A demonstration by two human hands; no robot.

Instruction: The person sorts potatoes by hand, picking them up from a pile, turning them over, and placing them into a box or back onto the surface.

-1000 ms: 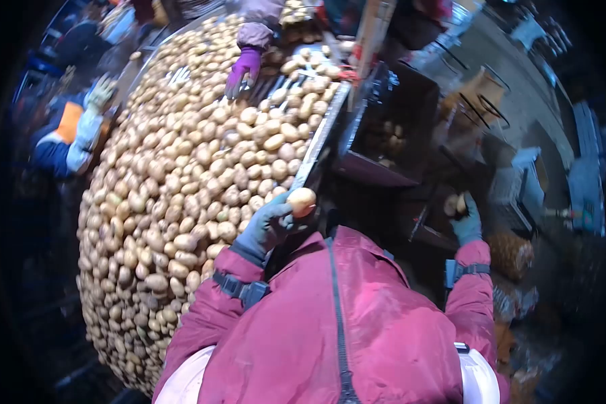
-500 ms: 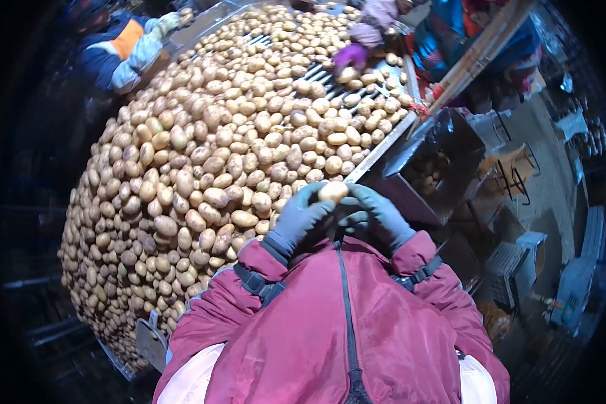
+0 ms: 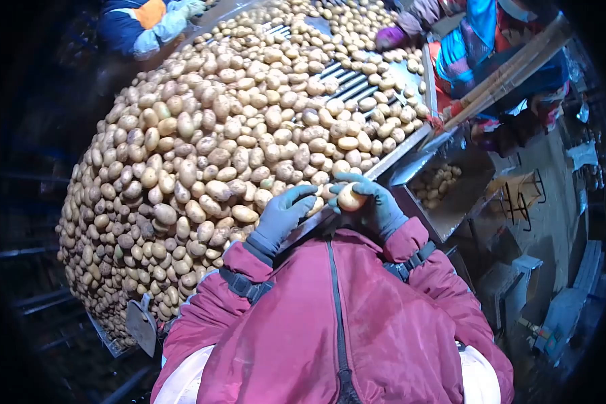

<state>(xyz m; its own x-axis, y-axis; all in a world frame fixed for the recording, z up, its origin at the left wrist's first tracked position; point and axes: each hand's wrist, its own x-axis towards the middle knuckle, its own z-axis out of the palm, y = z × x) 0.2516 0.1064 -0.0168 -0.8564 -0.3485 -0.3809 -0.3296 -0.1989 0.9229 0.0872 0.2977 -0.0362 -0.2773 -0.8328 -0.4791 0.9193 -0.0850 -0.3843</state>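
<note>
A pale yellow potato (image 3: 351,197) is gripped by my gloved right hand (image 3: 382,207), its fingers and thumb curled round it, just over the near edge of the heap. My gloved left hand (image 3: 276,219) is open at the left of it. Its fingers and thumb are apart, with the tips right at some potatoes (image 3: 316,204) along the rim. Beyond both hands spreads a large heap of potatoes (image 3: 202,155) on the sorting table, whose metal rim (image 3: 400,148) runs away to the right.
Metal rollers (image 3: 347,82) show through the heap. At right, a bin (image 3: 411,176) holds potatoes. A wooden post (image 3: 512,71) slants up at upper right. One person's sleeve (image 3: 165,30) is at upper left; another's purple glove (image 3: 389,38) reaches in at the far side.
My hands have moved apart. The potato that was between them is now in my right hand, and my left hand has shifted left. The far purple glove has moved back and right.
</note>
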